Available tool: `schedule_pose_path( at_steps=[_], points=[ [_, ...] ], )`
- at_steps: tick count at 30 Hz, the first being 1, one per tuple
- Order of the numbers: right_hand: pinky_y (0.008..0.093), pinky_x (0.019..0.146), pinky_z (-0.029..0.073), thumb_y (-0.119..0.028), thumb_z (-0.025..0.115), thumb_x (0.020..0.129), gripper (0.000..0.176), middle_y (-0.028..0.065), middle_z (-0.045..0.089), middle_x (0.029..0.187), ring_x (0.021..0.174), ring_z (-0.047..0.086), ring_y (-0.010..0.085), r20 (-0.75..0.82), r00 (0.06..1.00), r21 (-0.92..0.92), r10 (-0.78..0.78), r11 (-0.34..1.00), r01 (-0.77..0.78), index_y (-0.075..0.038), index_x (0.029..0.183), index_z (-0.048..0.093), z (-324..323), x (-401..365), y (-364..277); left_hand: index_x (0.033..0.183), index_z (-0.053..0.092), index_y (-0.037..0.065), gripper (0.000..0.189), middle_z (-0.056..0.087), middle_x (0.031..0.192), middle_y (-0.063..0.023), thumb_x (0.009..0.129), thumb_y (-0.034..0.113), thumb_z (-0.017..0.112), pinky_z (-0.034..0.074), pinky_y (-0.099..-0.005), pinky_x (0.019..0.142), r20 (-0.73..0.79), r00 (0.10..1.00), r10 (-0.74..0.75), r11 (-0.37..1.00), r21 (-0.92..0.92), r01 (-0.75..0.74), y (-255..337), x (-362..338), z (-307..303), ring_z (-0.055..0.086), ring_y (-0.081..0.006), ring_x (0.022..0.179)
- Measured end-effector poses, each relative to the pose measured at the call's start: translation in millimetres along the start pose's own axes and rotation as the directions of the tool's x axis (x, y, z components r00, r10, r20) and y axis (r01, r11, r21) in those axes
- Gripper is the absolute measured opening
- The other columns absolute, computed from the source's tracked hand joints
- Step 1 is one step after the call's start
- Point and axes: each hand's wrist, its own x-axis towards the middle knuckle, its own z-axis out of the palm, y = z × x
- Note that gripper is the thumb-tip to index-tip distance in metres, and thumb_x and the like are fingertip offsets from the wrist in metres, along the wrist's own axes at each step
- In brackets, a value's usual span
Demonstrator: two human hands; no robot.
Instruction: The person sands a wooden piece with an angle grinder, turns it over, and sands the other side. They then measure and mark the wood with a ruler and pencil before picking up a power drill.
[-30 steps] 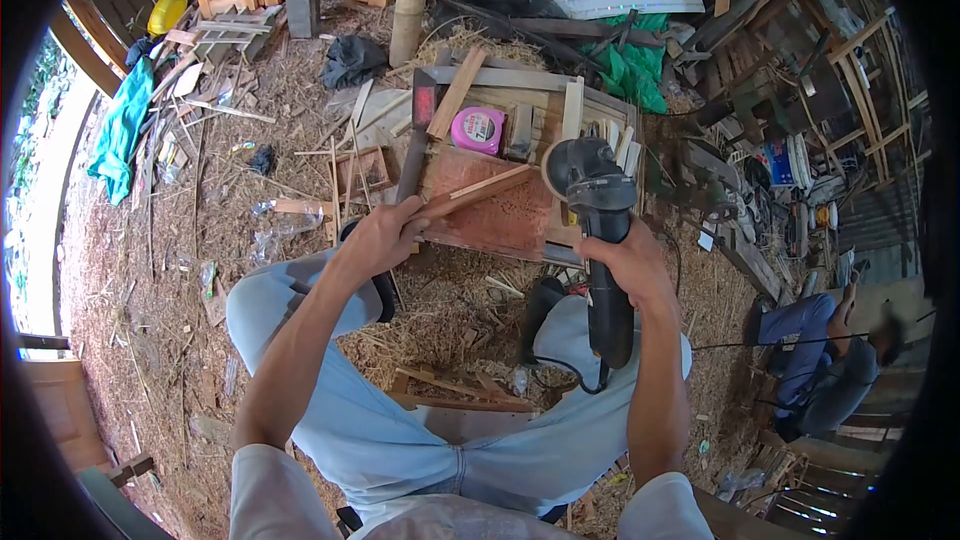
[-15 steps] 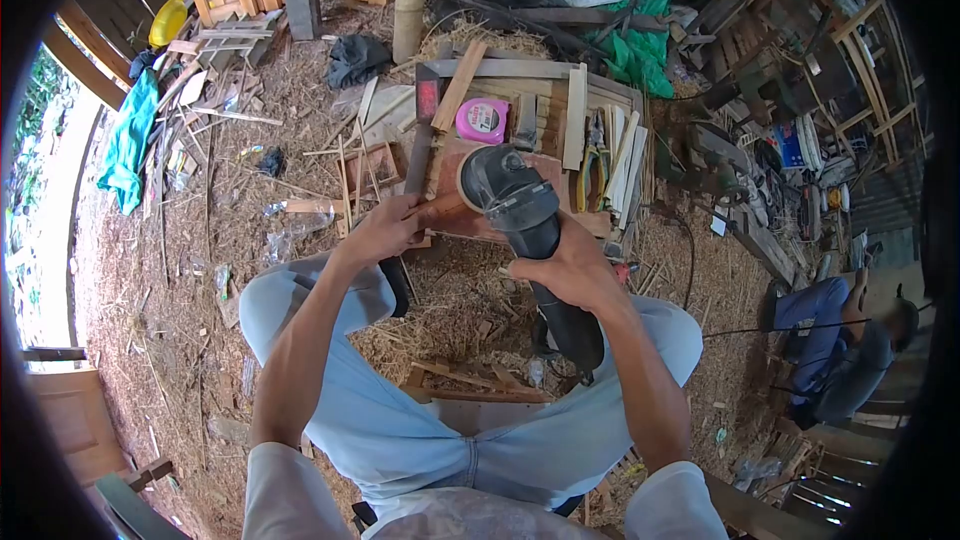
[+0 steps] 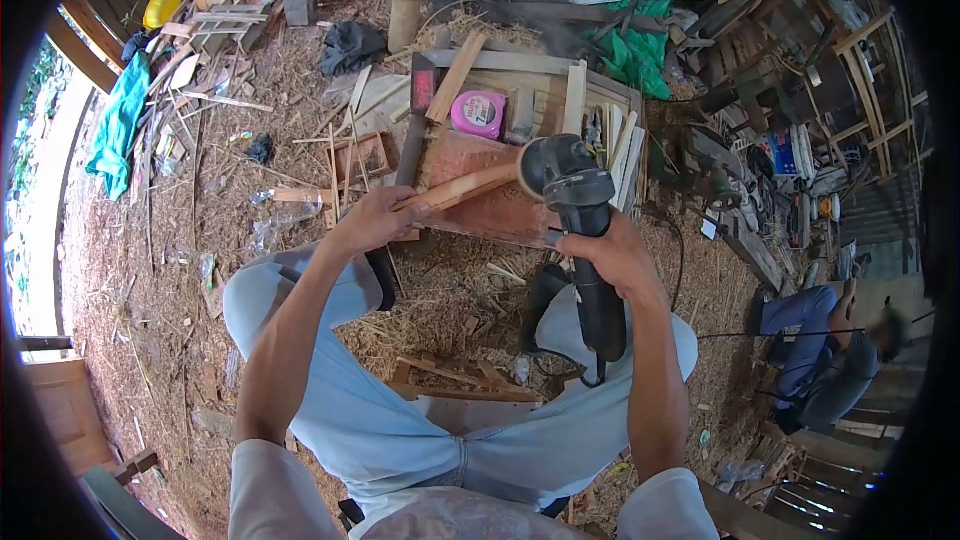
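Observation:
My right hand (image 3: 618,255) is wrapped round the black body of an angle grinder (image 3: 585,230). The grinder's round disc (image 3: 532,170) meets the far right end of a narrow wooden strip (image 3: 470,183), or is very close to it. My left hand (image 3: 375,220) grips the strip's near left end. Under the strip lies a reddish wooden board (image 3: 490,215) on a low workbench (image 3: 415,145). Just beyond the strip sits a pink tape measure (image 3: 478,114). The grinder's head hides part of the pieces lying behind it.
Several wood slats (image 3: 575,100) lie on the bench's far side. Shavings (image 3: 160,290) cover the ground. At the right, another person (image 3: 835,355) sits low. A black cord (image 3: 690,260) runs on the ground beside the bench. A bamboo post (image 3: 409,0) stands beyond it.
The grinder has moved right, from the strip's middle to its far end, and now stands more upright. More of the strip and the board shows. My left hand keeps its hold, shifted slightly left.

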Motion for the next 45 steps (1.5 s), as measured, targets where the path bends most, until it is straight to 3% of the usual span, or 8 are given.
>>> schedule_pose_path(
  at_steps=[6,8,14,21,29,34,40,45],
  points=[
    [0.0332,0.067,0.049,-0.017,0.077,0.063,0.041,0.0064,0.063,0.082,0.071,0.059,0.0174,-0.090,0.996,-0.082,-0.021,0.997,0.013,0.000,0.097,0.062,-4.8,-7.4,-8.6,0.087,0.064,-0.001,0.037,0.052,0.062,0.0005,0.092,0.034,0.058,0.035,-0.0267,0.049,-0.004,0.996,-0.090,0.991,0.095,0.090,-4.9,-2.5,-5.5,0.044,-0.0076,0.054],
    [0.0331,0.068,0.048,-0.017,0.077,0.062,0.041,0.0062,0.062,0.082,0.071,0.059,0.0173,-0.093,0.995,-0.096,-0.021,0.995,0.012,-0.001,0.097,0.062,1.2,-12.4,-13.1,0.086,0.062,0.001,0.039,0.047,0.060,0.0034,0.094,0.039,0.056,0.029,-0.0224,0.044,0.012,0.996,-0.090,0.989,-0.117,0.091,-9.2,-0.3,-2.8,0.040,-0.0046,0.050],
    [0.0370,0.074,0.049,-0.023,0.078,0.062,0.058,0.0121,0.064,0.091,0.079,0.062,0.0252,0.142,0.957,-0.194,-0.254,0.941,0.279,-0.003,0.111,0.055,28.4,-24.0,-17.3,0.086,0.059,0.004,0.036,0.045,0.061,0.0050,0.097,0.037,0.052,0.028,-0.0226,0.044,-0.021,0.995,-0.101,0.992,-0.084,0.099,-4.6,3.9,2.6,0.038,-0.0044,0.050],
    [0.0327,0.072,0.048,-0.017,0.078,0.063,0.050,0.0078,0.060,0.090,0.079,0.059,0.0198,0.198,0.969,-0.133,-0.148,0.975,0.176,0.001,0.105,0.058,28.2,-20.2,-4.4,0.082,0.058,0.006,0.037,0.043,0.059,0.0047,0.096,0.039,0.053,0.024,-0.0229,0.043,0.043,0.985,-0.165,0.978,-0.123,0.169,0.6,2.2,-1.6,0.034,-0.0044,0.049],
    [0.0339,0.064,0.050,-0.014,0.077,0.062,0.045,0.0081,0.062,0.085,0.072,0.060,0.0181,0.034,0.997,0.054,0.067,0.996,-0.069,0.000,0.101,0.059,-7.9,-3.6,7.1,0.079,0.057,0.005,0.038,0.041,0.057,0.0045,0.095,0.039,0.055,0.024,-0.0235,0.043,0.014,0.993,-0.121,0.991,-0.056,0.122,3.1,1.3,-1.0,0.034,-0.0044,0.048],
    [0.0315,0.059,0.049,-0.010,0.076,0.064,0.036,0.0064,0.061,0.076,0.064,0.059,0.0151,-0.031,0.999,0.020,-0.020,1.000,0.020,-0.001,0.095,0.060,-5.3,-11.3,-6.8,0.080,0.058,0.004,0.038,0.041,0.057,0.0042,0.095,0.038,0.055,0.024,-0.0233,0.043,-0.013,0.996,-0.088,0.994,-0.061,0.087,0.1,2.0,-1.5,0.034,-0.0043,0.048],
    [0.0325,0.067,0.049,-0.011,0.077,0.065,0.046,0.0073,0.063,0.086,0.073,0.061,0.0164,0.161,0.969,-0.082,-0.186,0.976,0.201,0.000,0.105,0.058,27.1,-17.7,-14.7,0.079,0.058,0.001,0.039,0.044,0.059,0.0027,0.095,0.036,0.055,0.030,-0.0249,0.046,-0.038,0.997,-0.066,0.998,-0.013,0.066,-0.9,2.9,0.2,0.039,-0.0070,0.052],
    [0.0344,0.071,0.048,-0.020,0.078,0.062,0.048,0.0094,0.063,0.086,0.076,0.060,0.0204,0.152,0.974,-0.102,-0.170,0.977,0.186,-0.002,0.102,0.059,34.0,-14.9,-10.6,0.077,0.058,-0.001,0.043,0.046,0.060,0.0011,0.094,0.038,0.056,0.036,-0.0285,0.051,-0.066,0.993,-0.102,0.994,0.036,0.104,4.0,1.8,0.2,0.045,-0.0090,0.056]
  ],
)
